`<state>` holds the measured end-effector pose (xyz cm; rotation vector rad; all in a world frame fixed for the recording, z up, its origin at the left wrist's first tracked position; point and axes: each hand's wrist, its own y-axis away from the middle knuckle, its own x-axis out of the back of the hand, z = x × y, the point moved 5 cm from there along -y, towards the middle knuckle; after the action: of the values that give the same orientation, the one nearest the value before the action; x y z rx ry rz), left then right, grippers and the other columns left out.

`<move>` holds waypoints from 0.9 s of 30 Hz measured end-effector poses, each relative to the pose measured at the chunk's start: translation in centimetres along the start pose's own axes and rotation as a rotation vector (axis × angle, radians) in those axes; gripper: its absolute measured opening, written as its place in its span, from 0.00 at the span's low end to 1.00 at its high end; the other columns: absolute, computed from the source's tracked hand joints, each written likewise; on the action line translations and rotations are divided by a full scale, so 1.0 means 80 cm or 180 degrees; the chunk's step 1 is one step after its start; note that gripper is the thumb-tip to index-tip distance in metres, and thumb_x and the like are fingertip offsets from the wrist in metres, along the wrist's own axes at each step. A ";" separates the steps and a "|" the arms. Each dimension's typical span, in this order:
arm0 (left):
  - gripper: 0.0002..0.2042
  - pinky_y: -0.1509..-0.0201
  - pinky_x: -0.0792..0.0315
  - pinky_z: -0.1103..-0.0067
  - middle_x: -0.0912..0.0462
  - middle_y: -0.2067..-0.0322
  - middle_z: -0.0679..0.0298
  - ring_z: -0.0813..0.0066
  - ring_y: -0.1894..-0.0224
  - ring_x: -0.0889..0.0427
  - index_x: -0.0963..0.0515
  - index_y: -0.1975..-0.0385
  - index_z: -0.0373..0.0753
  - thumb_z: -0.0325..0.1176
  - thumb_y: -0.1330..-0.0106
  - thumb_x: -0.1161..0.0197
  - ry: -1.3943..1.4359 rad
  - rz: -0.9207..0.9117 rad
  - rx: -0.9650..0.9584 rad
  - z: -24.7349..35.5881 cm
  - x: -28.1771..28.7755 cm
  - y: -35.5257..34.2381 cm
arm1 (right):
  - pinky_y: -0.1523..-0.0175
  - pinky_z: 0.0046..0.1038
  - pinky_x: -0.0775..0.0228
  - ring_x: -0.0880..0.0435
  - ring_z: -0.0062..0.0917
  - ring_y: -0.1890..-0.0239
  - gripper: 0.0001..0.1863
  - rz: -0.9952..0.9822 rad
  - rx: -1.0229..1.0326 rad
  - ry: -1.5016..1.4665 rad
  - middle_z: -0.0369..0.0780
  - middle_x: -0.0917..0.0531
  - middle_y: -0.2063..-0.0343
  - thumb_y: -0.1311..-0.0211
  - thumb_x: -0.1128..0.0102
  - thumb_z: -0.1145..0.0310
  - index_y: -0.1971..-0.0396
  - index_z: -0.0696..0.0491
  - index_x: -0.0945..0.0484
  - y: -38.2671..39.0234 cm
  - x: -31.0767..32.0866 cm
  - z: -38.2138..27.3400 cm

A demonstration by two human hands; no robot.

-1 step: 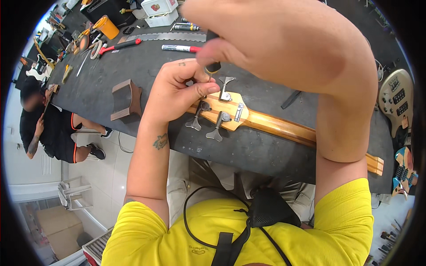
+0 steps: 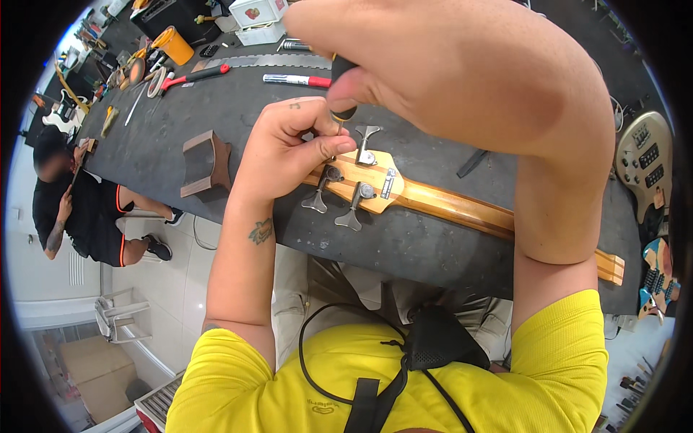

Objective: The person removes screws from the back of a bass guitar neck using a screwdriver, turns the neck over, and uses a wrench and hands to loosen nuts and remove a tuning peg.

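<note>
A wooden bass guitar neck (image 2: 447, 206) lies on the dark workbench, its headstock (image 2: 377, 173) toward the left. Metal tuning machines are on the headstock; their winged keys (image 2: 348, 219) stick out on both sides. My right hand (image 2: 404, 65) is closed round a black-handled screwdriver (image 2: 344, 113), which stands upright, shaft down, over the headstock's far edge. Thumb and forefinger of my left hand (image 2: 292, 141) pinch at the lower end of the shaft. Those fingers hide the tip and any screw under it.
A curved brown block (image 2: 206, 164) sits left of my left forearm. Beyond lie a marker (image 2: 294, 79), a long steel ruler (image 2: 267, 61) and a red-and-black tool (image 2: 196, 75). A dark strip (image 2: 473, 163) lies past the neck. Far left, another person (image 2: 79, 195) works; guitar bodies (image 2: 644, 166) stand right.
My right hand has rotated slightly, its fingers shifting left, and the screwdriver handle has turned with it. My left hand and the neck stay in place.
</note>
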<state>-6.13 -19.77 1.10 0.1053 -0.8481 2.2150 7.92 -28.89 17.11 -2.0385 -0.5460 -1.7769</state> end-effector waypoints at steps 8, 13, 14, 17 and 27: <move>0.11 0.67 0.30 0.78 0.19 0.77 0.65 0.77 0.73 0.23 0.23 0.75 0.32 0.23 0.40 0.23 -0.0186 0.0051 -0.0043 0.003 0.000 0.001 | 0.65 0.34 0.24 0.19 0.37 0.71 0.19 -0.0050 0.0007 0.0003 0.49 0.19 0.73 0.30 0.36 0.60 0.70 0.64 0.22 0.003 0.004 0.003; 0.11 0.67 0.31 0.79 0.19 0.77 0.66 0.79 0.73 0.23 0.22 0.75 0.33 0.22 0.40 0.23 -0.0196 0.0011 -0.0134 0.004 0.004 -0.001 | 0.64 0.34 0.23 0.18 0.37 0.70 0.18 -0.0058 0.0023 -0.0008 0.49 0.18 0.71 0.30 0.36 0.61 0.69 0.64 0.22 0.006 0.006 0.003; 0.08 0.65 0.29 0.79 0.17 0.75 0.65 0.80 0.70 0.20 0.20 0.73 0.32 0.23 0.39 0.24 -0.0204 -0.0091 -0.0084 0.003 0.005 -0.001 | 0.63 0.34 0.23 0.17 0.37 0.69 0.18 -0.0061 0.0025 -0.0013 0.50 0.18 0.71 0.30 0.36 0.61 0.69 0.64 0.22 0.007 0.007 0.003; 0.04 0.62 0.25 0.81 0.13 0.71 0.64 0.80 0.66 0.16 0.16 0.67 0.30 0.23 0.35 0.26 0.0415 0.0042 0.0300 0.018 -0.013 -0.005 | 0.63 0.34 0.22 0.17 0.38 0.68 0.17 -0.0067 0.0010 0.0005 0.50 0.17 0.70 0.30 0.36 0.62 0.68 0.65 0.22 0.013 0.009 0.007; 0.03 0.59 0.18 0.80 0.09 0.68 0.60 0.78 0.66 0.12 0.14 0.62 0.28 0.21 0.32 0.30 0.0450 -0.0117 0.0336 0.006 -0.009 -0.002 | 0.61 0.34 0.21 0.15 0.38 0.65 0.16 -0.0195 -0.0078 -0.0051 0.51 0.15 0.66 0.30 0.37 0.65 0.64 0.65 0.21 0.002 0.012 0.005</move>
<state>-5.62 -20.43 1.34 0.0144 -0.6477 2.2037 8.46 -28.81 18.03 -2.0751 -0.6004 -1.8120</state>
